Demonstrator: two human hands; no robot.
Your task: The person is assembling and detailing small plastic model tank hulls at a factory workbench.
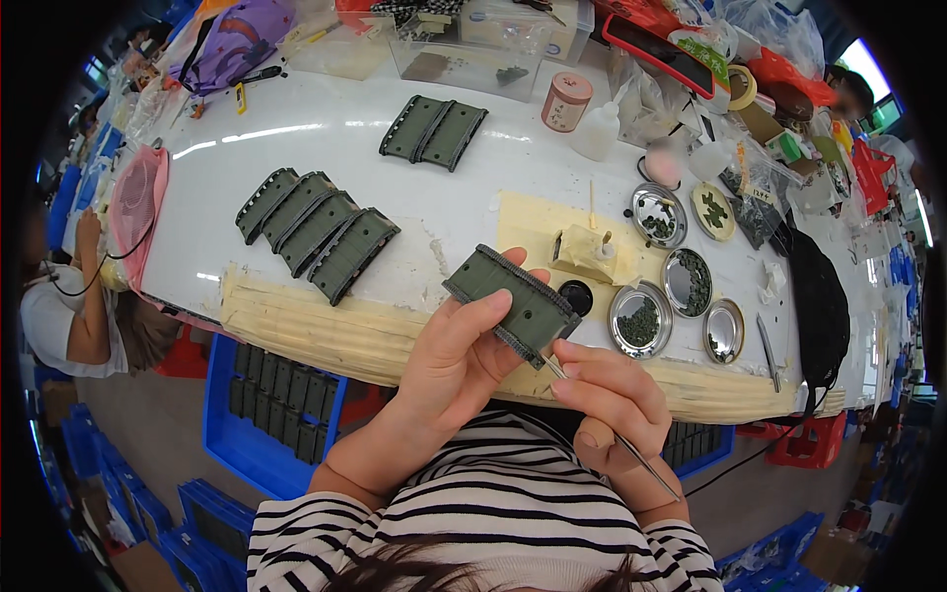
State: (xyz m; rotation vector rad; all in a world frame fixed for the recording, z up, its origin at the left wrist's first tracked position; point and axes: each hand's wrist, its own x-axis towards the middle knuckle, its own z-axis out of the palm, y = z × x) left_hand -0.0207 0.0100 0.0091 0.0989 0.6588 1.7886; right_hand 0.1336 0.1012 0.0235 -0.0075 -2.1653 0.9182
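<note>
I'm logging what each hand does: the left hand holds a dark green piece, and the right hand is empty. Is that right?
Not quite: the right hand is not empty. The head view shows it holding a thin metal tool. The left hand does hold a dark green piece.

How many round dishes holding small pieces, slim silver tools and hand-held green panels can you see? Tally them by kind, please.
Round dishes: 5
Slim silver tools: 2 (one in the right hand, one on the table)
Green panel in the left hand: 1
Total: 8
</note>
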